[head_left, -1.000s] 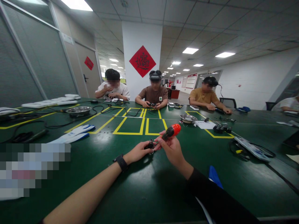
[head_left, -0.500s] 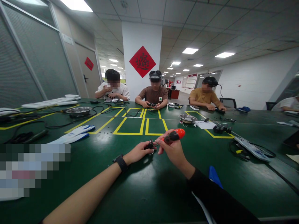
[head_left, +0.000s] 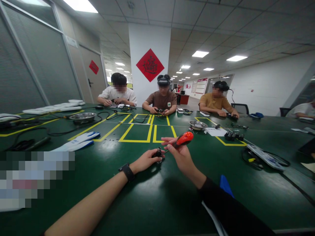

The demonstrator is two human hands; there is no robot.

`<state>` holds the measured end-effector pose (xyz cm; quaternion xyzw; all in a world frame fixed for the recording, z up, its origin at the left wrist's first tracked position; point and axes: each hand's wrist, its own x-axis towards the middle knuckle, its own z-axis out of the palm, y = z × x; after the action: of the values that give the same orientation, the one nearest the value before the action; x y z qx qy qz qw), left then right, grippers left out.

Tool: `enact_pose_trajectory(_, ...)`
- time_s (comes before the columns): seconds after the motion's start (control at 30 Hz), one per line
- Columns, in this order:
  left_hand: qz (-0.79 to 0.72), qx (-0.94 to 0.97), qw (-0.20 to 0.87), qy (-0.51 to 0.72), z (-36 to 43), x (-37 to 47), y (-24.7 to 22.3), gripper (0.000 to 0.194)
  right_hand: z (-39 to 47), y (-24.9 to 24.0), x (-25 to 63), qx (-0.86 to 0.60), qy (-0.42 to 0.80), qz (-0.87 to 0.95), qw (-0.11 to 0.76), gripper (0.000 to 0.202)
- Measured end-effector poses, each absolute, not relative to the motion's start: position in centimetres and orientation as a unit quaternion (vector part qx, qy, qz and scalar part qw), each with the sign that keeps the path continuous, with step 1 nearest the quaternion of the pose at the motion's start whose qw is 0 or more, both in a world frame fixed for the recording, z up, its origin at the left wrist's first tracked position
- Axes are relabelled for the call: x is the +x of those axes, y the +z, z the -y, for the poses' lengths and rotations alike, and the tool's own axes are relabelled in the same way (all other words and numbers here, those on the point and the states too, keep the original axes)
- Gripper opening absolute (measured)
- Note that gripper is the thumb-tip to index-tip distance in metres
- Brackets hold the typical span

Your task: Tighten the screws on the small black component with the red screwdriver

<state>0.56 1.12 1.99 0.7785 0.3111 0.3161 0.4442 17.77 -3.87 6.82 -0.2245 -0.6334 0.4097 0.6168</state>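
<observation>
In the head view my left hand (head_left: 147, 160) is closed round a small dark part with a metallic top (head_left: 159, 151), low over the green table (head_left: 147, 209). My right hand (head_left: 181, 158) grips a screwdriver (head_left: 184, 139) with a red and black handle, between thumb and fingers. Its thin shaft slants down to the left and its tip meets the side of the dark part. Whether the tip sits in a screw is too small to tell.
Gloves (head_left: 81, 141) lie at left, near a metal bowl (head_left: 83, 117) and cables. Another bowl (head_left: 197, 124), paper (head_left: 216, 131), several black parts (head_left: 234, 135) and a power strip (head_left: 265, 157) are at right. Three people sit across the table.
The fingers of my right hand have loosened and spread on the handle, and the screwdriver handle has shifted slightly left. My left hand has hardly moved. The person at far left has lowered a hand.
</observation>
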Motion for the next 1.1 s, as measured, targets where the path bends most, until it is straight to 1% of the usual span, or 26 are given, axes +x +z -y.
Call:
enact_pose_trajectory(0.03,-0.306,0.778,0.447,0.317,-1.1,0.6,2.0,0.035,3.8,6.6,17.6,-0.215,0.425,0.622,0.621,0.011)
enact_pose_trajectory(0.13,-0.3,0.779,0.449,0.318,-1.1,0.6,2.0,0.034,3.6,5.9,17.3,-0.203,0.451,0.585,0.643,0.028)
enact_pose_trajectory(0.2,-0.306,0.778,0.449,0.316,-1.2,0.6,1.9,0.036,3.7,5.8,17.3,-0.202,0.46,0.571,0.649,0.035)
enact_pose_trajectory(0.33,-0.319,0.773,0.448,0.316,-1.3,0.5,1.8,0.041,4.0,6.2,17.5,-0.214,0.44,0.591,0.642,0.032)
enact_pose_trajectory(0.5,-0.313,0.771,0.455,0.315,-1.1,0.6,2.0,0.042,3.9,6.7,17.5,-0.212,0.417,0.601,0.648,0.012)
enact_pose_trajectory(0.53,-0.309,0.772,0.457,0.316,-1.1,0.7,2.1,0.042,3.9,6.6,17.6,-0.208,0.42,0.6,0.648,0.01)
enact_pose_trajectory(0.63,-0.306,0.773,0.454,0.32,-0.9,0.7,2.3,0.04,3.6,6.1,17.6,-0.182,0.451,0.579,0.655,0.01)
enact_pose_trajectory(0.67,-0.308,0.774,0.452,0.32,-0.9,0.7,2.3,0.039,3.6,6.0,17.6,-0.169,0.468,0.566,0.657,0.012)
enact_pose_trajectory(0.73,-0.312,0.775,0.447,0.32,-1.0,0.6,2.2,0.038,3.8,6.0,17.6,-0.16,0.491,0.554,0.654,0.023)
enact_pose_trajectory(0.8,-0.312,0.776,0.444,0.323,-1.1,0.6,1.9,0.037,4.0,6.3,17.6,-0.177,0.479,0.57,0.644,0.031)
enact_pose_trajectory(0.87,-0.313,0.774,0.445,0.322,-1.2,0.6,1.7,0.038,4.3,6.6,17.6,-0.201,0.447,0.599,0.633,0.033)
enact_pose_trajectory(0.93,-0.313,0.773,0.448,0.322,-1.3,0.6,1.7,0.039,4.3,6.8,17.5,-0.218,0.416,0.622,0.627,0.028)
enact_pose_trajectory(1.03,-0.305,0.776,0.45,0.32,-1.3,0.6,1.7,0.04,4.1,6.6,17.5,-0.233,0.394,0.634,0.624,0.008)
enact_pose_trajectory(1.07,-0.302,0.778,0.449,0.321,-1.3,0.6,1.8,0.04,4.0,6.4,17.5,-0.233,0.395,0.631,0.626,0.005)
enact_pose_trajectory(1.1,-0.3,0.779,0.448,0.321,-1.3,0.6,1.9,0.04,3.9,6.2,17.6,-0.228,0.401,0.624,0.63,0.005)
